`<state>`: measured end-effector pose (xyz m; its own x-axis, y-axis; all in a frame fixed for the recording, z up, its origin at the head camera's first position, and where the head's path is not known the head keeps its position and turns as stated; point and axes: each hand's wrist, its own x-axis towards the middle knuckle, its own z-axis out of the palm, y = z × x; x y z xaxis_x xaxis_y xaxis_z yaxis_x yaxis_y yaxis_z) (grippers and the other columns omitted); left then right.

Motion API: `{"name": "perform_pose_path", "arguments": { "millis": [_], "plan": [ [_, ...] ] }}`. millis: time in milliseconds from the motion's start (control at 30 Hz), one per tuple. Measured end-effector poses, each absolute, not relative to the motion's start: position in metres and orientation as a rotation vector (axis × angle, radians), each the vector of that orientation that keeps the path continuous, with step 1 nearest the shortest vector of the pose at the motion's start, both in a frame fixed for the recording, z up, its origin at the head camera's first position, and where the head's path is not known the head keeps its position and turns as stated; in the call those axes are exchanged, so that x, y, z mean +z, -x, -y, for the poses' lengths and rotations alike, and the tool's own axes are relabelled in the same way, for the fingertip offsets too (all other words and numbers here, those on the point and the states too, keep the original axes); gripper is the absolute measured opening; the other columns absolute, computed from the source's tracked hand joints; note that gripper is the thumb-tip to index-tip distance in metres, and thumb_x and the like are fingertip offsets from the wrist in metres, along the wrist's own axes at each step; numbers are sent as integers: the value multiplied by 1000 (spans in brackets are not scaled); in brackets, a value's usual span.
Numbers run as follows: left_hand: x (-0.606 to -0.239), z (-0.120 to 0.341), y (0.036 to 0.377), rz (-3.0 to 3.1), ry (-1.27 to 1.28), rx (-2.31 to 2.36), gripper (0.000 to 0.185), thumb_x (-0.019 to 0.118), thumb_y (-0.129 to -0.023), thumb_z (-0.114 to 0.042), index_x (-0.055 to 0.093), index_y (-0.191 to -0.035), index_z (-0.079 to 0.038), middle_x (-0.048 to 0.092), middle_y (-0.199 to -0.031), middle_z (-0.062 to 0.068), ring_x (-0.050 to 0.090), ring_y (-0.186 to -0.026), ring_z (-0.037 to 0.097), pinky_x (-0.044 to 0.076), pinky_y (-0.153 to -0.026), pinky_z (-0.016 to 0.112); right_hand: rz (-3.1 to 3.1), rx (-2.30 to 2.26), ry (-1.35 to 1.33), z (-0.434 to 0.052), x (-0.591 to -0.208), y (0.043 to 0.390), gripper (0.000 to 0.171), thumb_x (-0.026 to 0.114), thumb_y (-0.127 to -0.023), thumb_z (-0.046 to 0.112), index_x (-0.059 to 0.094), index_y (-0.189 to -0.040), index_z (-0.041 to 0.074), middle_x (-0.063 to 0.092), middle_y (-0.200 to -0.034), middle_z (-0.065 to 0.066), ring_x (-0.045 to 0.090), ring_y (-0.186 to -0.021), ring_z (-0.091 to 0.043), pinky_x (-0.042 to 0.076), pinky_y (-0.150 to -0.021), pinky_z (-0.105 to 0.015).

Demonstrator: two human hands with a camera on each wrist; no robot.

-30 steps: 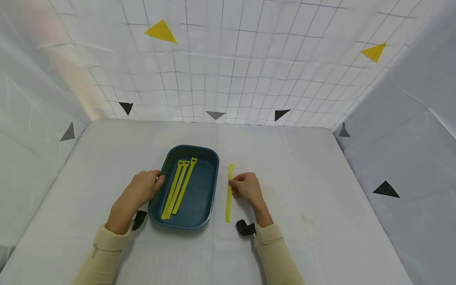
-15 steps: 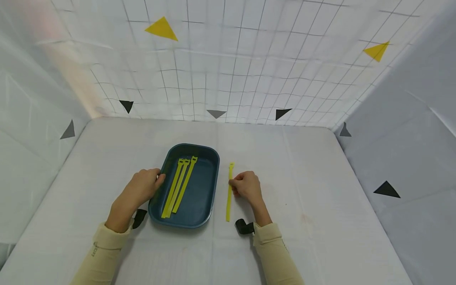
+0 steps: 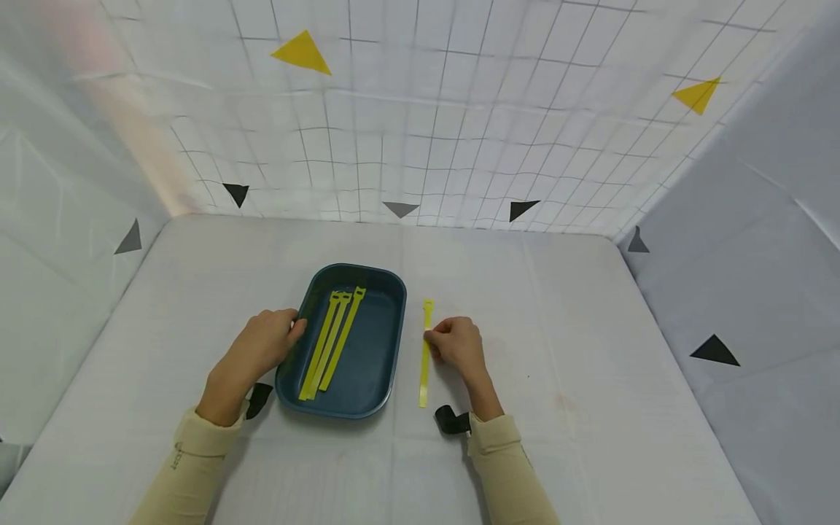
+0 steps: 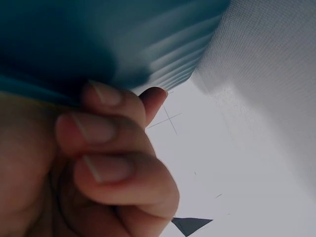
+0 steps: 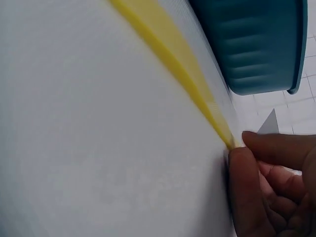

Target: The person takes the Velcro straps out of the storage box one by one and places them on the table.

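A dark teal tray (image 3: 375,350) sits on the white table with three yellow straps (image 3: 331,344) lying lengthwise in its left half. My left hand (image 3: 294,329) grips the tray's left rim; in the left wrist view its curled fingers (image 4: 106,131) press against the tray's ribbed outer wall (image 4: 163,49). A fourth yellow strap (image 3: 425,364) lies flat on the table just right of the tray. My right hand (image 3: 432,337) pinches this strap near its middle; the right wrist view shows my fingertips (image 5: 247,148) closed on the strap (image 5: 168,54) with the tray (image 5: 256,44) behind.
White cloth covers the table (image 3: 577,350), and gridded white walls with black and yellow triangles enclose it at the back and sides. Black wrist mounts (image 3: 451,421) show at both cuffs.
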<state>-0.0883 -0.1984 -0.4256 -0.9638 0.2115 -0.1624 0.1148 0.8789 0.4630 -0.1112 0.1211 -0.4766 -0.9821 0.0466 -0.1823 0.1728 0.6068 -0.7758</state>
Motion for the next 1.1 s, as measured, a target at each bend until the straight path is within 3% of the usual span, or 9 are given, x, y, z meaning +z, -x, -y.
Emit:
{"name": "perform_pose_path", "arguments": {
  "millis": [333, 533, 833, 1100],
  "plan": [
    [-426, 198, 87, -2838, -237, 682, 23, 51, -103, -15, 59, -90, 3, 54, -68, 6, 51, -61, 21, 43, -57, 35, -2718, -1664, -100, -121, -474, 111, 17, 73, -88, 11, 72, -99, -2, 70, -84, -10, 64, -65, -19, 53, -60, -29],
    [-426, 198, 88, -2845, -242, 677, 24, 51, -103, -15, 59, -88, 1, 53, -66, 6, 50, -59, 21, 42, -56, 35, -2695, -1836, -10, -116, -462, 111, 20, 73, -89, 9, 71, -103, -5, 71, -90, -13, 67, -72, -22, 54, -66, -29],
    [-424, 196, 87, -2833, -238, 673, 24, 51, -104, -15, 60, -89, 3, 54, -68, 7, 52, -60, 22, 44, -57, 36, -2648, -1939, 141, -103, -442, 111, 22, 76, -88, 14, 72, -104, -2, 71, -100, -14, 66, -87, -26, 51, -72, -34],
    [-423, 196, 87, -2843, -252, 670, 24, 51, -103, -15, 59, -88, 1, 54, -67, 7, 51, -59, 21, 43, -56, 36, -2638, -1866, 253, -92, -417, 115, 24, 74, -88, 13, 71, -106, -3, 71, -97, -11, 65, -87, -24, 52, -77, -38]
  ]
}}
